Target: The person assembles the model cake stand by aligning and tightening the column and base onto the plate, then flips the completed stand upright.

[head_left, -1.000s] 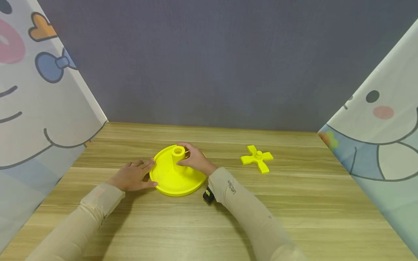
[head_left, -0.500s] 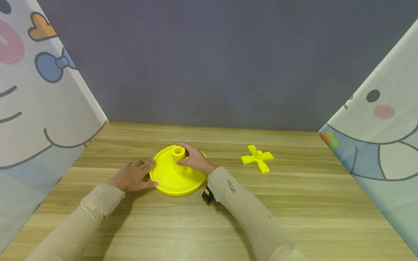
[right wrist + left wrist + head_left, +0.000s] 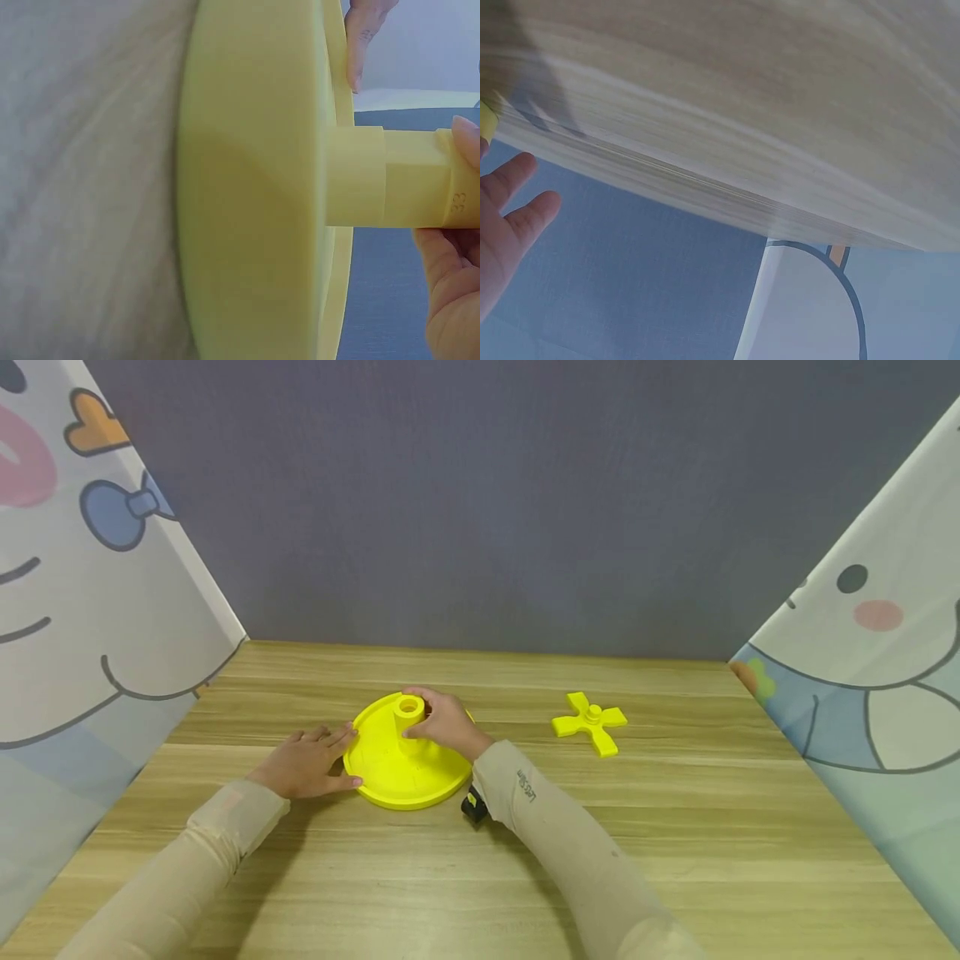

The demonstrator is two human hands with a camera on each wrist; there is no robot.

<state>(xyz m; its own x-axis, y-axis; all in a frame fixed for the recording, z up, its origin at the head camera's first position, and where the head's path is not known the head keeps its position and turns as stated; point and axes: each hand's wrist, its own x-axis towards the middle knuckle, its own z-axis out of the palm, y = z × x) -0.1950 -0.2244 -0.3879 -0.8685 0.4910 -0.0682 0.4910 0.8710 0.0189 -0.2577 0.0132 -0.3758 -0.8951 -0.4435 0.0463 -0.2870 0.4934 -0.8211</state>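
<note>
A yellow round disc (image 3: 386, 777) with a raised rim lies on the table. From it rises a hollow yellow post (image 3: 407, 714). My right hand (image 3: 450, 724) grips the upper part of this post, thumb on the near side and fingers on the far side. In the right wrist view the post (image 3: 390, 178) looks stepped, wider at its base, with "33" marked near the top beside the right hand (image 3: 450, 277). My left hand (image 3: 302, 766) lies spread at the disc's left rim, fingertips and thumb touching it. The left wrist view shows spread fingers of the left hand (image 3: 502, 232).
A yellow four-armed cross piece (image 3: 592, 724) with a round peg on top lies to the right of the disc. A grey panel (image 3: 480, 510) stands behind the wooden table (image 3: 405, 877). Cartoon-printed panels flank it on both sides. A small black camera (image 3: 474, 806) sits at the right wrist.
My right wrist and forearm have shifted very slightly left, with the hand still gripping the post. The left hand, disc and cross piece stay in place.
</note>
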